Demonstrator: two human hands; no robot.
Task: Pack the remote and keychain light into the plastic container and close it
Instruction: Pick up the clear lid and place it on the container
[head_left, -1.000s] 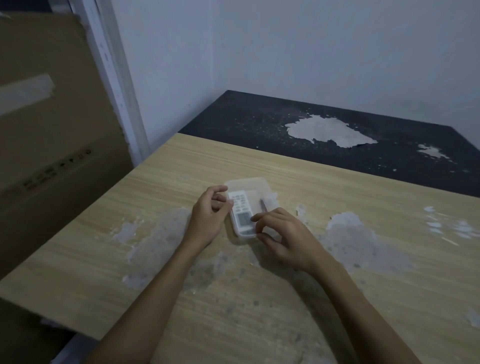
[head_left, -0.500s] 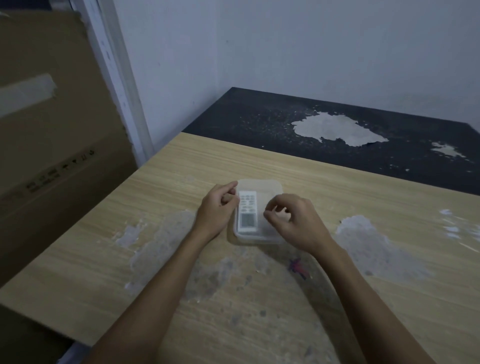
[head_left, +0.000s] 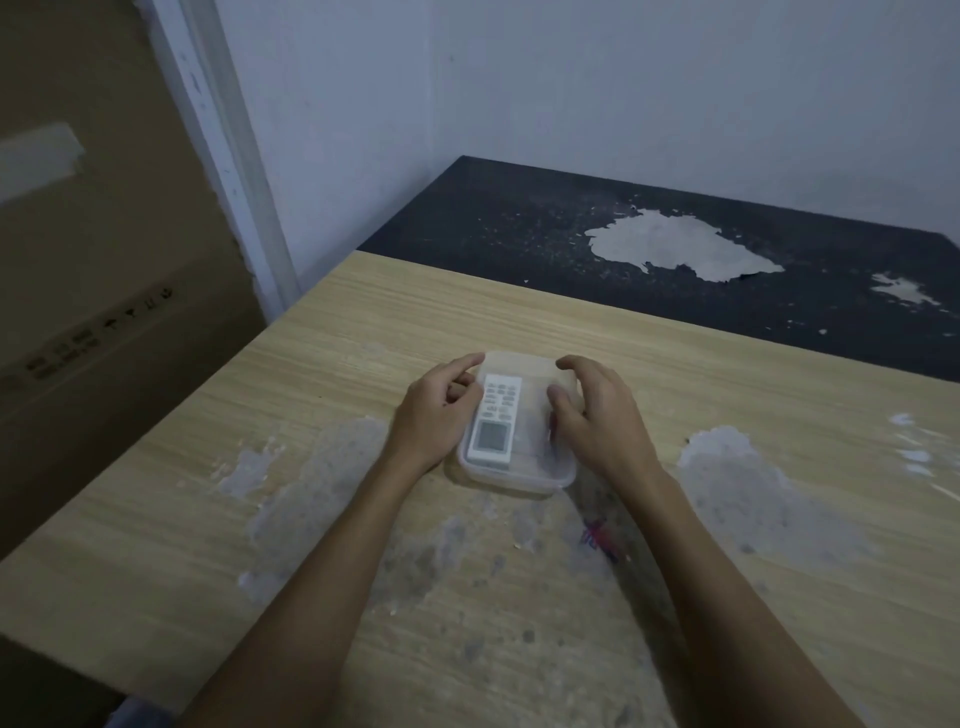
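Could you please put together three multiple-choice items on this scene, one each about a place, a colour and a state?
1. Where does the plastic container stand?
A. on the wooden table
B. on the dark surface
C. on the floor

2. What colour is the remote?
A. black
B. white
C. red

3. What are the hands doing?
A. both raised off the table
B. the left hand and right hand rest on the container's two sides
C. only one touches the container

Answers: 1 A, the container sits on the light wood grain; 2 B, its body shows pale through the clear plastic; 3 B, fingers lie on the far corners.
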